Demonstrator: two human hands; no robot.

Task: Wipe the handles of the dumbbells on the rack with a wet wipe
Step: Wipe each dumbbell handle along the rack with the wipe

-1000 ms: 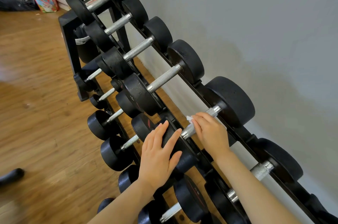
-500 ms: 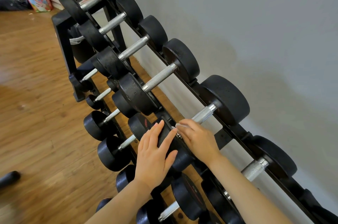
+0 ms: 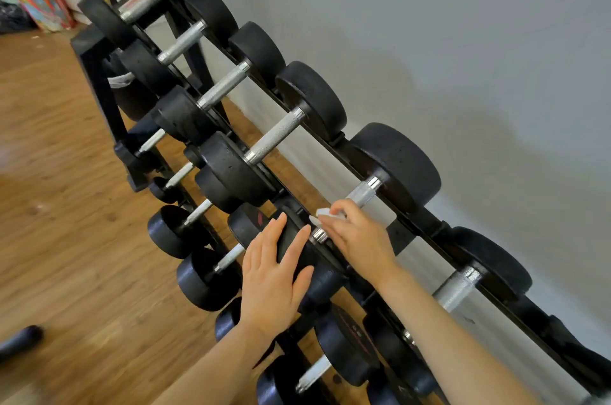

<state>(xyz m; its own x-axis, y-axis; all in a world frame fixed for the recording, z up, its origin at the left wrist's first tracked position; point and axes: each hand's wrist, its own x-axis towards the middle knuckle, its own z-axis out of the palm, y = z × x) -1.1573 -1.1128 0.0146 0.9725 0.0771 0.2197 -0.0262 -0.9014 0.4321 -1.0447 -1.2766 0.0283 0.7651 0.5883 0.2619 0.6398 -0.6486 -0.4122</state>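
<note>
Fingers (image 3: 334, 222) of the right hand (image 3: 358, 237) curl round a white wet wipe (image 3: 325, 213) on a dumbbell handle (image 3: 362, 194) along the rack (image 3: 413, 216)'s top rail. Left hand (image 3: 272, 275) lies flat, fingers apart, on the front weight head (image 3: 291, 239). No lettering is readable.

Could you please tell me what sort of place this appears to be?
Probably a gym or home workout room: a tiered black dumbbell rack stands against a grey wall on a wood-plank floor, loaded with black dumbbells with knurled metal handles.
</note>
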